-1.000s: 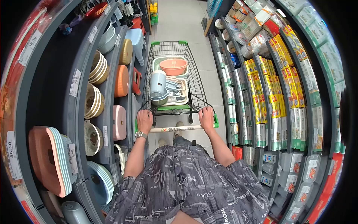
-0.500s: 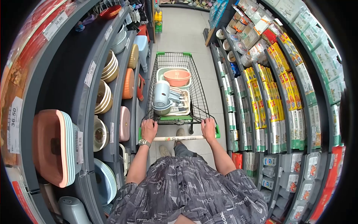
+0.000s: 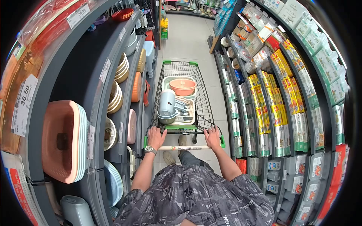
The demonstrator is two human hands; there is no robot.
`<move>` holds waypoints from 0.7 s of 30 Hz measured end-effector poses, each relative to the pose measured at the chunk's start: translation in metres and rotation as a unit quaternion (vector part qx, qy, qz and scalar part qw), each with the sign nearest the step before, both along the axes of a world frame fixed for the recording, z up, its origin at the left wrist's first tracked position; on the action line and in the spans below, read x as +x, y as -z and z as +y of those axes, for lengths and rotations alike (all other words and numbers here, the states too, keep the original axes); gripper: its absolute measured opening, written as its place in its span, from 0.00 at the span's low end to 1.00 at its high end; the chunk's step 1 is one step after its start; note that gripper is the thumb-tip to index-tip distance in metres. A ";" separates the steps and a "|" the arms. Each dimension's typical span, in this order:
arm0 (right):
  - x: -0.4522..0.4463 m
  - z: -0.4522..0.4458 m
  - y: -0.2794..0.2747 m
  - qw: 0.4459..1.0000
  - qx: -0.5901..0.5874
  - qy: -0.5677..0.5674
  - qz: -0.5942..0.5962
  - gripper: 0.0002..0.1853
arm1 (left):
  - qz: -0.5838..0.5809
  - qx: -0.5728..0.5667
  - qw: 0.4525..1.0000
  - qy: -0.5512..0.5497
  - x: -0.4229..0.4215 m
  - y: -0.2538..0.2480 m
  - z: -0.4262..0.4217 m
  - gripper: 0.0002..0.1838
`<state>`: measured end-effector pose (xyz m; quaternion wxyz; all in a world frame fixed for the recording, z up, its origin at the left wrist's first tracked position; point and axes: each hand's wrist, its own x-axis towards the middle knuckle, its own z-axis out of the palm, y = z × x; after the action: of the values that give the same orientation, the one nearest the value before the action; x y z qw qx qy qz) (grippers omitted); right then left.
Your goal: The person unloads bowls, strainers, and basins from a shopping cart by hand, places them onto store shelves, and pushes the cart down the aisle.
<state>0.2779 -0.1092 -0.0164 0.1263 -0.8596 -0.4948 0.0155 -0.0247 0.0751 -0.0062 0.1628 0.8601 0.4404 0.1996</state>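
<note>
My left hand [image 3: 155,138] lies over the left end of the shopping cart handle [image 3: 184,147], fingers curved forward across it and a watch [image 3: 150,150] on the wrist. At the handle's right end, my right hand [image 3: 212,138] holds on in the same way. The wire cart [image 3: 205,109] stands ahead of me. Inside are a coral oval basin [image 3: 183,87], a pale green basin [image 3: 165,80] beneath it, a light blue rounded container [image 3: 167,101], grey-blue bowls [image 3: 167,119] and a cream tray [image 3: 192,116] with several long-handled items.
Shelves close in on both sides. To the left sit stacked pink and pale blue baskets [image 3: 62,141], beige bowls [image 3: 115,98] and a blue stool [image 3: 149,54]. Yellow boxes [image 3: 277,111] and wrapped goods [image 3: 260,54] fill the right side. Floor tiles [image 3: 184,37] continue beyond the cart.
The view has tilted, so the cart and both hands sit lower and slightly further right in it. Both hands remain on the handle, and the cart's contents look the same.
</note>
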 end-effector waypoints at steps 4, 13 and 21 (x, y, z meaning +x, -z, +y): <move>-0.001 -0.003 0.004 0.997 -0.078 -0.008 -0.006 0.32 | 0.046 0.027 0.999 -0.005 -0.002 0.011 -0.001 0.30; -0.005 -0.007 0.003 1.000 -0.023 -0.017 0.003 0.33 | 0.076 -0.062 0.995 0.004 -0.007 0.004 -0.002 0.36; -0.005 -0.006 0.010 0.998 -0.023 -0.039 0.048 0.35 | 0.095 -0.086 0.992 -0.002 -0.010 0.004 -0.001 0.41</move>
<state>0.2725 -0.1150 -0.0268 0.1292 -0.8404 -0.5211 0.0735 -0.0345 0.0743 -0.0102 0.1929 0.8572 0.4709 0.0790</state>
